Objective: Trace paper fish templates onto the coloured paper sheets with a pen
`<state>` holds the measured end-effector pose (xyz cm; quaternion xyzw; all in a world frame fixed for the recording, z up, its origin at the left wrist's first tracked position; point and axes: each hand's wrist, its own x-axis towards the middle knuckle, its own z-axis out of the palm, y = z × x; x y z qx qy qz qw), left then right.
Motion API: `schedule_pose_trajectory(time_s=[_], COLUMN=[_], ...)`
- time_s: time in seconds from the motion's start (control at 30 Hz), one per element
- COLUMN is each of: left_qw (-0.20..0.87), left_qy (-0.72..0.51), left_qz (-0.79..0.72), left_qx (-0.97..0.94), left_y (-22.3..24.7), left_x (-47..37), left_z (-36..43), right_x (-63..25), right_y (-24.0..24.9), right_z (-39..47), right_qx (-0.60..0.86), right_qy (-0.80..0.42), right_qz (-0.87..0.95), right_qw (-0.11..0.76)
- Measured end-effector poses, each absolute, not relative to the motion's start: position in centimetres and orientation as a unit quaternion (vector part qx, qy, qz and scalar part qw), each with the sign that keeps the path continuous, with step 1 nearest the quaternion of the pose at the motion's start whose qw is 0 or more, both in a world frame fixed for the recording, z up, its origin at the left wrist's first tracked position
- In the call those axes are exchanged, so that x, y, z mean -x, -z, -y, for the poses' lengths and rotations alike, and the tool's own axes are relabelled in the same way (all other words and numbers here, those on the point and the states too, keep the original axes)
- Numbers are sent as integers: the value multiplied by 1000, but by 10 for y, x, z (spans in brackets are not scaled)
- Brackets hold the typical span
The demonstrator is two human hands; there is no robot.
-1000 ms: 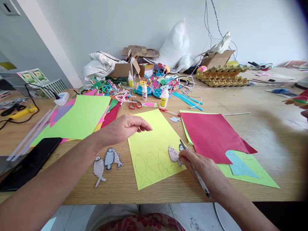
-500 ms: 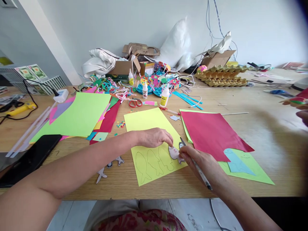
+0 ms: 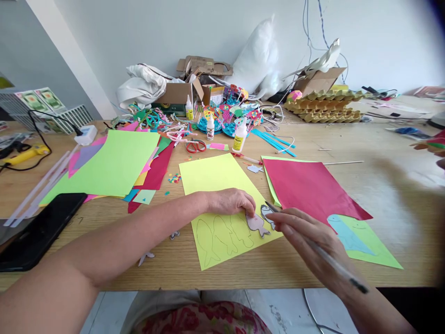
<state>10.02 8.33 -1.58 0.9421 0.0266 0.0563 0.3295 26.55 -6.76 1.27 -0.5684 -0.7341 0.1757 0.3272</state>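
Observation:
A yellow sheet of paper [image 3: 212, 174] lies in front of me, with pencil-thin fish outlines along its lower part. My left hand [image 3: 237, 202] reaches across it, fingers closed at the top of a pale paper fish cutout [image 3: 256, 224] on the sheet's right side. Beside that fish lies a second paper fish cutout [image 3: 267, 213] with dark-drawn details. In my right hand [image 3: 308, 232] is a pen [image 3: 335, 265], its tip near the second fish and its back end pointing down to the right. More small cutouts [image 3: 146, 258] lie left of the sheet, partly behind my left forearm.
Red paper [image 3: 306, 181] overlaps green and blue pieces at right. Left are stacked coloured papers [image 3: 104, 162] and a black phone [image 3: 45, 232]. Scissors [image 3: 196, 146], a glue bottle [image 3: 239, 137] and egg trays [image 3: 323, 109] stand behind. Another person's hand [image 3: 441, 163] shows at the right edge.
My right hand has moved right and down with the pen, now tilted lower, uncovering more of the second fish. My left hand has shifted slightly right with its fish.

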Motion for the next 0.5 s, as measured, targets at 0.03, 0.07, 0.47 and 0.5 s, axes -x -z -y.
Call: schedule_pose_trajectory(time_s=[0.03, 0.07, 0.47, 0.5], left_qw=[331, 333, 340, 342], left_qy=[-62, -67, -107, -106], left_qz=[-27, -29, -14, -13], left_qx=[-941, -940, -934, -934], left_y=[17, 18, 23, 23], left_x=[-100, -100, -103, -104], left_z=[-84, -84, -82, -82], right_x=[-266, -267, -249, -248], right_y=[-15, -17, -3, -2], right_z=[69, 69, 50, 50], right_qx=[570, 574, 606, 607], right_qy=[-199, -228, -324, -326], right_qz=[724, 712, 653, 653], right_qw=[334, 336, 318, 315])
